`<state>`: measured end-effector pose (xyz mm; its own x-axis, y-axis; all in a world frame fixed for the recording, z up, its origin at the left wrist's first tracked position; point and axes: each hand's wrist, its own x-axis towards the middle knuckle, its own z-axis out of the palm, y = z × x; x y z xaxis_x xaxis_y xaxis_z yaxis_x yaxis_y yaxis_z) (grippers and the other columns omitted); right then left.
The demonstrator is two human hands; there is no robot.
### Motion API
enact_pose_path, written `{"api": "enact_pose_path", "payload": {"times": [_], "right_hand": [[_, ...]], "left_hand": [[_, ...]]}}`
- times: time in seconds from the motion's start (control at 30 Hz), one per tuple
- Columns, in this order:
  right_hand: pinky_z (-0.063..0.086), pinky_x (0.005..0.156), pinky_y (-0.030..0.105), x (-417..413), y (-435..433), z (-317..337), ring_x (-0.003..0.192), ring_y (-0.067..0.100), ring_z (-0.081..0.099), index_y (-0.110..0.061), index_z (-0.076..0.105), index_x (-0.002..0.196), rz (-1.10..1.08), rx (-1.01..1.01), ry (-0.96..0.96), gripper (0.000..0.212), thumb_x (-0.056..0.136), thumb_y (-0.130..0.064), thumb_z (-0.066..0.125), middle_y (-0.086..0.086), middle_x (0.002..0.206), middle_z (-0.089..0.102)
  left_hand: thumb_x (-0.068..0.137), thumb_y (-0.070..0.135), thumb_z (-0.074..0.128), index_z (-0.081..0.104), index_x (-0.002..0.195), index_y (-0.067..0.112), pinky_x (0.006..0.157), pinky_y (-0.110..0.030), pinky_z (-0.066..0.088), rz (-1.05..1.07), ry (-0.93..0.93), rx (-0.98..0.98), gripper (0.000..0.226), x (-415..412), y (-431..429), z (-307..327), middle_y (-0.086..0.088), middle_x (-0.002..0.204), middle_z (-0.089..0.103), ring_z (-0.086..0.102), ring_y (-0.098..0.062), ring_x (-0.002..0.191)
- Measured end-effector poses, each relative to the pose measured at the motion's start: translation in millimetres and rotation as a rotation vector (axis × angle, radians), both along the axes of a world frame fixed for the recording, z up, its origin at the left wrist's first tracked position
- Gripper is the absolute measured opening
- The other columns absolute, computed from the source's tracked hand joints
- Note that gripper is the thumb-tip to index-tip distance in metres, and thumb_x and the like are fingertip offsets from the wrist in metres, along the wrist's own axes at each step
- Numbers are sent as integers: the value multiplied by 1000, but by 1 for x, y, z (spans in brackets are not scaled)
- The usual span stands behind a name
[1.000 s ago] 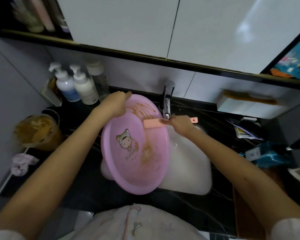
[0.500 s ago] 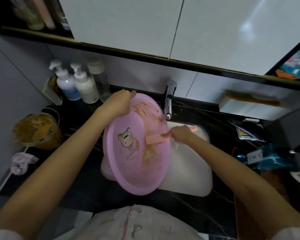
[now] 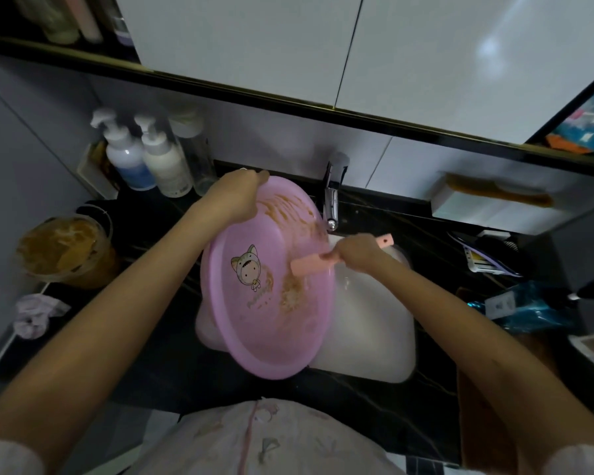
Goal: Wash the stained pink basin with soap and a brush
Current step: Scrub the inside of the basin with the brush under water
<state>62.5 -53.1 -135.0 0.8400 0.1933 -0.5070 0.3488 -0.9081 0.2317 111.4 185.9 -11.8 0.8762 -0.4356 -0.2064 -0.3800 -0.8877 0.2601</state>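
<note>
From your head camera: your left hand (image 3: 234, 197) grips the far rim of the stained pink basin (image 3: 268, 279), tilted over the white sink (image 3: 374, 323). Your right hand (image 3: 355, 253) clasps the pink brush (image 3: 309, 265), its head against the basin's brown smears.

A home bathroom: a white sink (image 3: 367, 323) is sunk in a black stone countertop (image 3: 374, 416). A chrome faucet (image 3: 331, 197) stands at the sink's back edge, pump bottles (image 3: 127, 156) of toiletries behind it to the left, and glossy white wall cabinets (image 3: 254, 46) above it.
</note>
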Motion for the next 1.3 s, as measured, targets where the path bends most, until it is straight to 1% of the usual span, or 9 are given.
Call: {"api": "enact_pose_path", "payload": {"times": [0.13,0.3,0.5,0.6,0.7,0.8,0.9,1.1,1.3], "right_hand": [[40,65,35,7,-15,5,90,30,62,-46,38,139,-51,95,-306,60,94,-6,40,7,107,58],[38,69,29,-8,-5,-6,88,22,62,-25,65,114,-124,81,117,38,95,-49,43,5,99,65],[38,61,34,10,-10,14,90,29,62,-33,48,134,-23,46,-328,47,96,-8,40,7,107,59],[42,70,31,-1,-6,5,94,25,62,-22,59,122,-268,98,-7,31,97,-33,44,4,105,64],[39,76,29,-8,5,0,98,23,60,-18,66,113,-388,171,299,47,91,-55,47,2,104,64],[41,71,30,8,-2,3,99,26,62,-30,56,126,-157,82,-67,30,99,-31,42,3,107,61],[36,65,34,7,-13,6,91,30,61,-38,45,136,-70,114,-303,52,95,-6,41,7,105,58],[42,72,30,-21,-17,-15,99,22,63,-37,63,119,-119,135,198,28,97,-33,48,0,112,66],[34,82,35,3,-27,1,103,28,55,-48,34,140,-29,74,-349,65,93,-4,41,6,113,56]], "left_hand": [[81,-5,47,41,133,10,69,-33,39,-2,0,-4,54,-1,-2,-1,-19,112,53,53,-34,101],[82,-3,48,41,133,10,69,-34,39,4,-5,10,53,-1,0,-1,-20,115,52,53,-34,102],[82,-3,49,41,132,8,69,-34,39,-2,-27,8,52,-3,-4,0,-20,114,53,53,-35,102],[82,-3,48,38,136,12,68,-35,39,4,-19,19,57,-2,-2,-2,-19,115,52,53,-34,101],[82,-2,49,39,134,11,67,-35,39,-1,-37,25,54,-2,-3,-1,-18,114,52,54,-33,100],[82,-3,49,41,132,9,66,-35,40,-16,-50,19,52,-2,-6,-2,-18,111,54,54,-32,97],[81,-4,48,41,132,9,66,-36,41,-10,-45,15,53,-1,-4,-4,-18,110,54,55,-33,96],[81,-5,48,41,131,10,67,-37,41,-1,-58,30,53,1,1,-8,-18,108,51,53,-34,95],[80,-6,47,40,131,10,64,-37,41,-5,-43,31,54,3,0,-9,-17,105,52,46,-26,82]]}}
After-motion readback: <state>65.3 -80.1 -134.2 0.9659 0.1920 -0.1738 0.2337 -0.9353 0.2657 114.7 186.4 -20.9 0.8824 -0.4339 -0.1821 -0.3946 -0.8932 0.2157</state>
